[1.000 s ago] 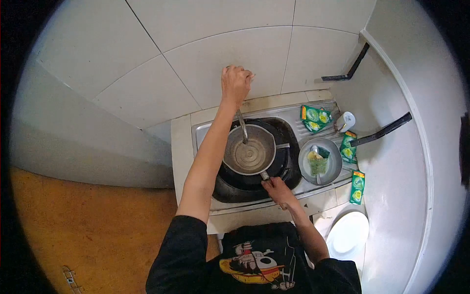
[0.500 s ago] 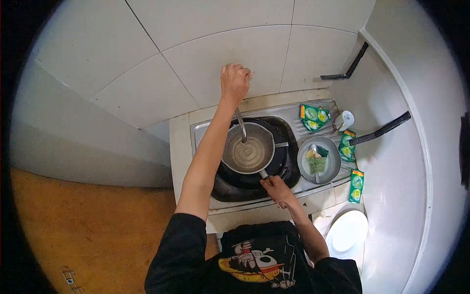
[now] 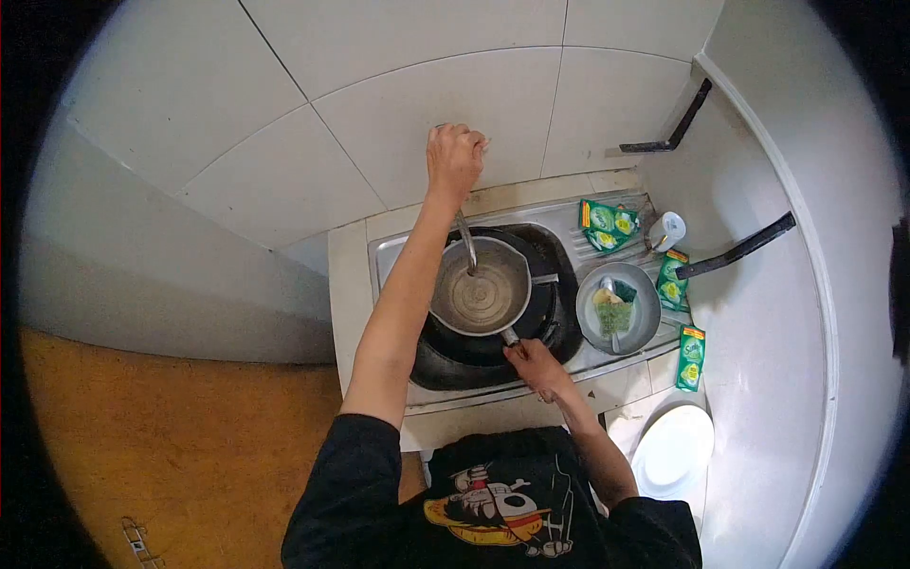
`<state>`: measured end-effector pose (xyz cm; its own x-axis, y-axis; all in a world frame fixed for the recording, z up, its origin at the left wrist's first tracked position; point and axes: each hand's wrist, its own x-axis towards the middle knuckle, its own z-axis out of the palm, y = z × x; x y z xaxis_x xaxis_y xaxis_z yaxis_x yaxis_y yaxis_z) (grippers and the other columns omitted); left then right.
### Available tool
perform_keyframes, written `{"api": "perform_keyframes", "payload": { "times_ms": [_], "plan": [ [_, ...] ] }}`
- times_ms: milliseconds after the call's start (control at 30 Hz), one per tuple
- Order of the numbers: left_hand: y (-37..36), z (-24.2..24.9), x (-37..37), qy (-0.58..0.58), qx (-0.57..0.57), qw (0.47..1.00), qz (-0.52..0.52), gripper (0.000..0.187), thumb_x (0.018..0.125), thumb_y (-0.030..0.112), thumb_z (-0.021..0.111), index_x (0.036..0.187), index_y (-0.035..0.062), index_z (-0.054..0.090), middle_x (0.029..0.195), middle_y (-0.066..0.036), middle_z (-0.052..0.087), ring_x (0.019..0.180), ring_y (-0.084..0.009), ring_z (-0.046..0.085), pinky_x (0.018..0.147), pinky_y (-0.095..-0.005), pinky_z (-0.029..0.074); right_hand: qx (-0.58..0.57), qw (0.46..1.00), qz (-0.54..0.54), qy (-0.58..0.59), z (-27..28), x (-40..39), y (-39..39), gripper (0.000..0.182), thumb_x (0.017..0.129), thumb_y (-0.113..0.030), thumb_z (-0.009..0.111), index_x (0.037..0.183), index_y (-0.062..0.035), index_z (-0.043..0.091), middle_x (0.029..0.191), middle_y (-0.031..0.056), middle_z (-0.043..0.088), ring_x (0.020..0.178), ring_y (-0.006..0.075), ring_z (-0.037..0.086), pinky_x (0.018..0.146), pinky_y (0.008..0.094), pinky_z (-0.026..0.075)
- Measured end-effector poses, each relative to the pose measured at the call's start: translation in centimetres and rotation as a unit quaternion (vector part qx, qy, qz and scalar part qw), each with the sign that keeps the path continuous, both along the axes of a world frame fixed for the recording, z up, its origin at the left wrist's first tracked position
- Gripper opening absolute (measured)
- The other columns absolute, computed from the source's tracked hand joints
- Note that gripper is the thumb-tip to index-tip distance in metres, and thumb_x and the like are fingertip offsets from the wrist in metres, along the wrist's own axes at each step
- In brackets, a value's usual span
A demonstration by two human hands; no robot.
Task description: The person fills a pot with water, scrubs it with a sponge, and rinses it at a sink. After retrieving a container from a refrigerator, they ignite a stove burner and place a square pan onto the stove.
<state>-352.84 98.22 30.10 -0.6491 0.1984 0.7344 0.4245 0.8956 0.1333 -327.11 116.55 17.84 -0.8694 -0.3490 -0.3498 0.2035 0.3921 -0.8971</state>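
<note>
Up at the wall, our left hand [image 3: 455, 156] is closed around the tap handle [image 3: 479, 142]. Our right hand [image 3: 536, 365] grips the saucepan [image 3: 481, 299] by its handle, over the sink [image 3: 389, 251] beneath the spout [image 3: 467, 242].

Dull metal saucepan [image 3: 481, 299], glossy wall tiles [image 3: 417, 104]

The tap handle is hidden inside the left hand [image 3: 455, 156] — and the packets' [image 3: 607, 223] print is too small to read.
</note>
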Motion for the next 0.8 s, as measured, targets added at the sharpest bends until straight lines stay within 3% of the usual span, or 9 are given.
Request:
{"api": "perform_keyframes", "payload": {
  "times_ms": [233, 300, 433, 500, 800],
  "plan": [
    [0.0, -0.2, -0.1, 0.009, 0.01, 1.0, -0.005, 0.008, 0.074, 0.015, 0.067, 0.073, 0.0078, 0.07, 0.073, -0.008, 0.062, 0.076, -0.0278, 0.057, 0.072, -0.0405, 0.041, 0.008, 0.995, -0.019, -0.098, 1.9, 0.0, 0.1, 0.036, 0.091, -0.027, 0.055, 0.078, 0.006, 0.054, 0.058, 0.0116, 0.054, 0.055, 0.0165, 0.052, 0.053, 0.037, 0.043],
    [0.0, -0.2, 0.0, 0.008, 0.013, 1.0, -0.007, 0.008, 0.074, 0.015, 0.067, 0.074, 0.0078, 0.07, 0.073, -0.008, 0.062, 0.075, -0.0279, 0.057, 0.072, -0.0405, 0.042, -0.029, 0.997, -0.016, -0.076, 0.6, 0.0, 0.0, 0.038, 0.093, -0.03, 0.053, 0.067, -0.0027, 0.048, 0.045, 0.0019, 0.043, 0.033, 0.011, 0.041, 0.03, 0.0285, 0.029],
    [-0.2, -0.4, -0.1, 0.024, 0.002, 1.0, -0.01, 0.01, 0.074, 0.016, 0.068, 0.077, 0.0072, 0.071, 0.072, -0.01, 0.062, 0.075, -0.0273, 0.058, 0.07, -0.0399, 0.041, -0.03, 0.999, -0.011, -0.016, 0.4, -0.1, 0.0, 0.038, 0.093, -0.029, 0.053, 0.065, -0.0035, 0.047, 0.044, 0.0018, 0.043, 0.033, 0.0108, 0.041, 0.031, 0.0283, 0.03],
    [-0.3, -0.6, -0.2, 0.025, 0.002, 1.0, -0.014, 0.01, 0.074, 0.016, 0.068, 0.078, 0.0072, 0.071, 0.072, -0.01, 0.062, 0.075, -0.0274, 0.058, 0.069, -0.0399, 0.041, 0.017, 0.997, 0.012, -0.078, 1.2, -0.3, 0.1, 0.033, 0.092, -0.025, 0.054, 0.077, 0.0051, 0.054, 0.056, 0.0076, 0.05, 0.046, 0.013, 0.045, 0.044, 0.035, 0.037],
    [-0.2, -0.4, 0.3, 0.012, 0.014, 1.0, -0.012, 0.009, 0.074, 0.016, 0.068, 0.077, 0.0076, 0.07, 0.074, -0.009, 0.061, 0.076, -0.0283, 0.056, 0.072, -0.0411, 0.041, 0.015, 0.992, -0.001, -0.125, 3.0, -0.3, 0.2, 0.035, 0.092, -0.026, 0.054, 0.073, 0.0032, 0.051, 0.053, 0.0066, 0.048, 0.043, 0.0129, 0.046, 0.04, 0.0347, 0.037]
  ]
}}
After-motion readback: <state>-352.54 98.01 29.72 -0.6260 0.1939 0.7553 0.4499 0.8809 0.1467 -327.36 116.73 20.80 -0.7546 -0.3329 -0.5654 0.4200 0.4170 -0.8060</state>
